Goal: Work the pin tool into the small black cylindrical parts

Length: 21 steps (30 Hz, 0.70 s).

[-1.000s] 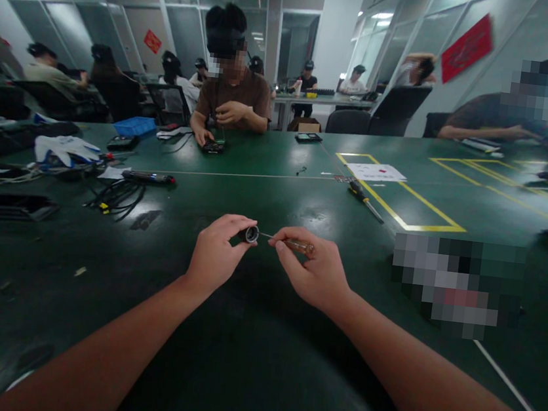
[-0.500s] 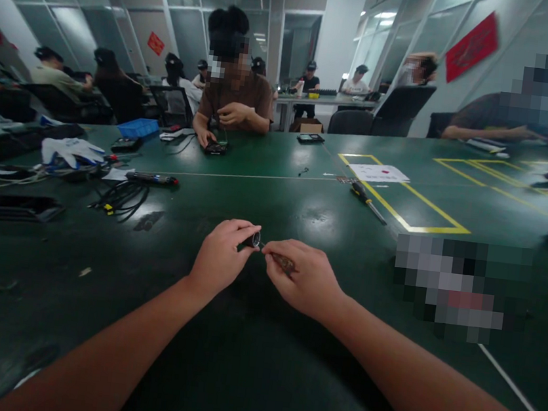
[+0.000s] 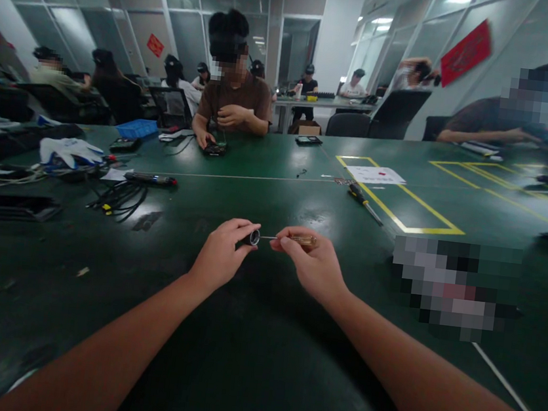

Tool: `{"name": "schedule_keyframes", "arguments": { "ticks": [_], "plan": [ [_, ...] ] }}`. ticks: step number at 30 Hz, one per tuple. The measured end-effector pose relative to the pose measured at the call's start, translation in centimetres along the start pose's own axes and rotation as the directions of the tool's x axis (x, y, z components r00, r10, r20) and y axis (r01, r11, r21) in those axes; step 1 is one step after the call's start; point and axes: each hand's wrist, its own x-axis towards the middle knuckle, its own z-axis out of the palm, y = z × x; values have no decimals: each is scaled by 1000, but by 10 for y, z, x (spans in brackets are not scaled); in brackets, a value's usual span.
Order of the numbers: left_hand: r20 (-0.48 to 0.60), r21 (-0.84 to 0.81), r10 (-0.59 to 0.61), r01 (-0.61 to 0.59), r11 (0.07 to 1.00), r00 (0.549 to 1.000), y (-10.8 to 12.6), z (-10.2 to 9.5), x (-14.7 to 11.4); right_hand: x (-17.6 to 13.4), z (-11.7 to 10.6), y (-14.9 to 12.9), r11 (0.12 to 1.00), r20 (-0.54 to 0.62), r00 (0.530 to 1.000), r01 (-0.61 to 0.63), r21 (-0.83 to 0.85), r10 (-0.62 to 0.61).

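Between the thumb and fingers of my left hand (image 3: 221, 250) is a small dark round part (image 3: 254, 237), its ring-shaped open end facing right. My right hand (image 3: 318, 261) is closed around the amber handle of a small screwdriver (image 3: 305, 240). The thin shaft points left, and its tip is at or very near the round part's open end; whether it touches or goes inside, I cannot tell. Both hands are above the green table (image 3: 257, 349). My left fingers partly cover the round part's body.
A larger screwdriver (image 3: 366, 203) lies ahead to the right, near a white paper (image 3: 375, 175) and yellow tape. On the left are black cables (image 3: 119, 200), a dark pen-shaped tool (image 3: 151, 179), white gloves (image 3: 70, 150) and a blue tray (image 3: 137, 128). A person (image 3: 234, 99) works across the table.
My right hand has turned and shifted slightly right, so the screwdriver now lies nearly level and more of its shaft shows. The round part's open end faces slightly more toward me.
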Motion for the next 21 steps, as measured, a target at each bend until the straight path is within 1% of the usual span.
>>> {"name": "schedule_keyframes", "arguments": {
  "ticks": [5, 14, 21],
  "plan": [
    [11, -5, -6, 6, 1000, 1000, 2, 0, 0, 0, 1, 1, 1000, -1, 1000, 0, -22, 0],
    [-17, 6, 11, -11, 1000, 1000, 2, -1, -1, 2, -1, 2, 996, -1, 1000, -30, 80, 30],
    [-21, 48, 16, -15, 999, 1000, 3, -3, -1, 1, 0, 2, 995, 0, 999, -36, 90, 36]
  ]
}}
